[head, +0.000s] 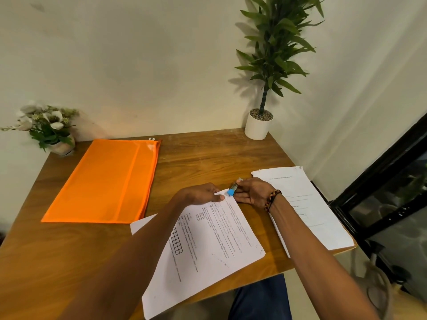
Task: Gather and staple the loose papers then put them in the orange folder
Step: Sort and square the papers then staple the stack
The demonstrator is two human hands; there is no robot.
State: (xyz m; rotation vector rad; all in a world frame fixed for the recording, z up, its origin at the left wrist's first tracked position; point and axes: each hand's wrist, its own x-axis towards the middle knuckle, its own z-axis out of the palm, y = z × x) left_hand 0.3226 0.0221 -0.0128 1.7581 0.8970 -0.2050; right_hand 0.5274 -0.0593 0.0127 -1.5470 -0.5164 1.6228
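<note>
A stack of printed papers (215, 241) lies slanted across the near middle of the wooden table (208, 158). My left hand (198, 194) pinches the stack's far corner flat. My right hand (253, 190) grips a small blue and silver stapler (233, 190), whose jaw sits at that same corner. The orange folder (104, 181) rests flat on the left half of the table, its zipper end toward the wall. A second pile of white sheets (307, 209) lies at the table's right edge, partly under my right forearm.
A tall green plant in a white pot (258, 125) stands at the table's far right corner. A small flower pot (52, 135) sits at the far left corner. A dark glass door frame (379, 192) runs along the right side.
</note>
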